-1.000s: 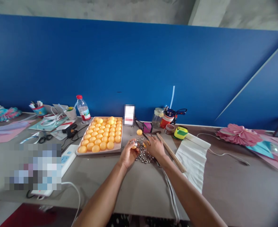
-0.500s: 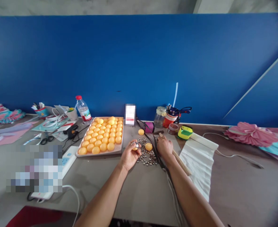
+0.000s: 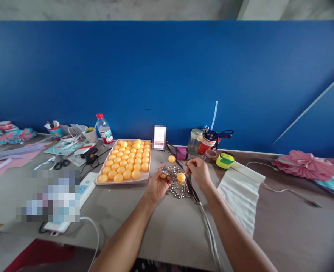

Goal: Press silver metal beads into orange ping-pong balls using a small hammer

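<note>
My left hand [image 3: 157, 185] is closed around an orange ball [image 3: 163, 175] that carries silvery beads on its upper side. Just right of it, a scattered pile of shiny silver beads [image 3: 180, 194] lies on the grey table, and a second orange ball [image 3: 180, 177] sits among them. My right hand [image 3: 199, 172] hovers at the pile's right side, thumb and fingers pinched together; whatever is between the fingertips is too small to make out. Dark straps [image 3: 193, 193] run between the hands. Behind the beads lies another orange ball [image 3: 171, 159] beside a purple spool [image 3: 181, 153].
A tray [image 3: 124, 183] full of orange balls stands to the left, near a bottle [image 3: 106, 134] and a power strip [image 3: 87, 187]. At the back are a jar [image 3: 194, 141] and a red cup [image 3: 205, 145]. White cloth [image 3: 239, 200] and a yellow-green tape measure [image 3: 225, 160] lie right.
My right hand has lifted and turned into a pinch; the pale wooden stick it held is no longer visible. My left hand still holds the beaded ball. The whole view has shifted slightly.
</note>
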### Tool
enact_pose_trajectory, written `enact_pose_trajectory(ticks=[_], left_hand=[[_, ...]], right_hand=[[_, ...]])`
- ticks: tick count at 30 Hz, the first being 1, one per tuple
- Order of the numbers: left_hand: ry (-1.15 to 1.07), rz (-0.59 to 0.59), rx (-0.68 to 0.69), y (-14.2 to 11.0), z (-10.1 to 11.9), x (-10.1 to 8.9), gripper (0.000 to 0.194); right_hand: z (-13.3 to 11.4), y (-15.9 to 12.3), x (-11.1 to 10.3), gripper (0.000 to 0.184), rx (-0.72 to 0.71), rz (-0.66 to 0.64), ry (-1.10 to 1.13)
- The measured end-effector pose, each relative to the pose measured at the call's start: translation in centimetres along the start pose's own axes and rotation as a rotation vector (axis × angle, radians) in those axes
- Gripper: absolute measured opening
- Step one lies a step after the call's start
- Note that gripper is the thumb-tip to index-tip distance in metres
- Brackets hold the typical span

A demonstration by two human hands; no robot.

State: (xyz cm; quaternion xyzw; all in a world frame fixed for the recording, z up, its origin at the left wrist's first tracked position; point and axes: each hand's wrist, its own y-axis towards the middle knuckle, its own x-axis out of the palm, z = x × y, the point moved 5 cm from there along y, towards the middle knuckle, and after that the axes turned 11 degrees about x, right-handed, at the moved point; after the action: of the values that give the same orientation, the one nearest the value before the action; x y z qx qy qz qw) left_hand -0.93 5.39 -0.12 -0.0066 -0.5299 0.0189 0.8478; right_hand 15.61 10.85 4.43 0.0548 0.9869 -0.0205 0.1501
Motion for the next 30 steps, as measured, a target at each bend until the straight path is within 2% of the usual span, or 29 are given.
enact_pose_trajectory(ticks=[4,9,17,22,30], left_hand=[[-0.047,-0.027,0.024,0.0,0.4,0.1,0.024],[-0.014,-0.043,0.014,-0.1,0.3,-0.1,0.033],[0.07,-0.04,0.014,0.0,0.2,-0.4,0.03],[0.135,-0.04,0.025,0.0,0.2,-0.5,0.028],[0.179,-0.022,0.067,-0.1,0.4,-0.4,0.036]], right_hand=[[-1.2,-2.5,3.0,0.018,-0.024,-0.276,0.388],[0.5,-4.1,5.9,0.027,0.153,-0.439,0.659],[1.0,-4.5,6.8,0.025,0.224,-0.537,0.793],[1.3,-4.7,7.0,0.021,0.2,-0.552,0.778],[1.0,-4.7,6.9,0.024,0.175,-0.56,0.78]])
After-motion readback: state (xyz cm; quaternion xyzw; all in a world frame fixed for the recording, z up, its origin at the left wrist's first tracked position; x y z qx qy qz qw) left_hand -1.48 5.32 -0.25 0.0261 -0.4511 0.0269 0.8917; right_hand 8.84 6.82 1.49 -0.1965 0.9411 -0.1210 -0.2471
